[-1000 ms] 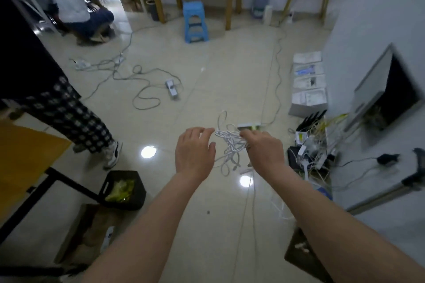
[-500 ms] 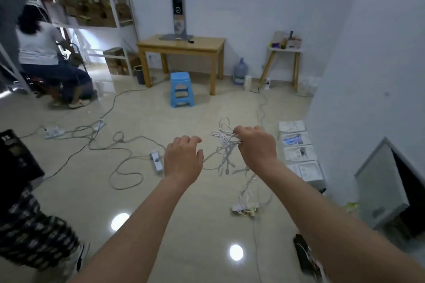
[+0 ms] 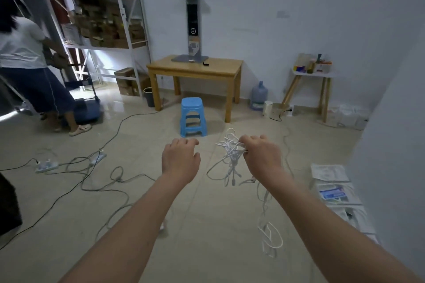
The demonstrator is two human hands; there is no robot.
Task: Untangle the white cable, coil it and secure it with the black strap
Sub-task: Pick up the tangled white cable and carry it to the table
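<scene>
We see the right hand held out over the pale tiled floor, fingers curled round a tangled thin white cable; loose strands dangle below, and its far part is hidden behind the fist. The left hand hovers just beside the tangle, fingers loosely bent and holding nothing. We cannot make out a strap anywhere.

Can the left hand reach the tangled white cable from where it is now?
Probably yes. The left hand is open and holds nothing, level with the white cable bunch that the right hand grips. Only open air lies between them.
</scene>
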